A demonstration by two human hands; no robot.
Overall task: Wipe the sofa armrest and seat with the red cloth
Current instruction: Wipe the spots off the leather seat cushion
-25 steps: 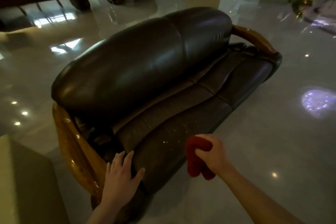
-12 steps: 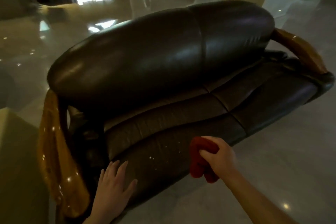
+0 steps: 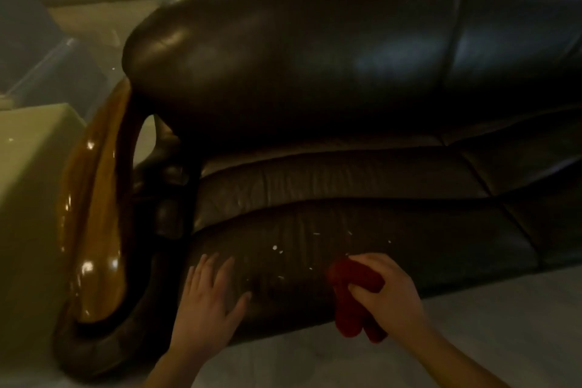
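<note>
A dark brown leather sofa fills the view, its seat [image 3: 346, 230] speckled with small white crumbs near the front. The glossy wooden armrest [image 3: 94, 224] curves down the left end. My right hand [image 3: 390, 293] grips the bunched red cloth [image 3: 352, 299] against the seat's front edge. My left hand [image 3: 211, 302] lies flat, fingers spread, on the seat's front left corner beside the armrest. The rounded backrest [image 3: 315, 50] rises behind.
A pale yellowish block [image 3: 28, 186] stands just left of the armrest. Glossy light floor [image 3: 472, 340] runs along the sofa's front. Dim furniture shapes sit at the far top left.
The view has come much closer to the sofa's left end. My right hand has brought the red cloth onto the seat's front edge; my left hand stays flat on the seat.
</note>
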